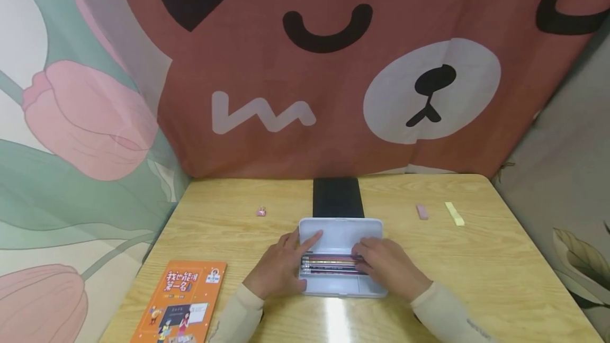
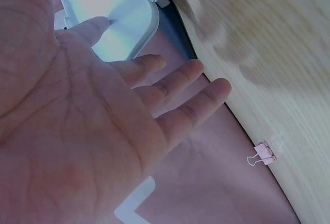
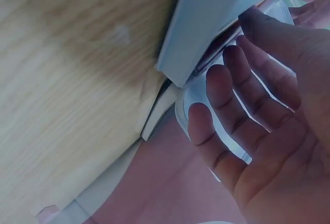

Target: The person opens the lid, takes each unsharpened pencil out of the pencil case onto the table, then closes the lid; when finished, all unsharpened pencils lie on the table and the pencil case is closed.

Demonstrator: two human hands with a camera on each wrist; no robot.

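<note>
A white pencil case [image 1: 344,286] lies with its lid [image 1: 340,233] raised at the back. Several pencils [image 1: 329,267] lie side by side in it. My left hand [image 1: 280,266] is at the case's left end, thumb low at the front and index finger reaching across the lid. In the left wrist view its other fingers [image 2: 180,85] stretch out loosely past the lid. My right hand [image 1: 388,263] is over the right end, fingertips at the pencils' ends and thumb by the near side. The right wrist view shows its fingers [image 3: 219,90] lightly bent inside the case.
Behind the case lies a black flat item [image 1: 337,197]. A pink binder clip [image 1: 261,211] is at back left. A pink block [image 1: 422,211] and a pale yellow strip [image 1: 454,214] lie at back right. An orange book [image 1: 190,290] lies at front left. A printed curtain [image 1: 267,158] hangs behind the table.
</note>
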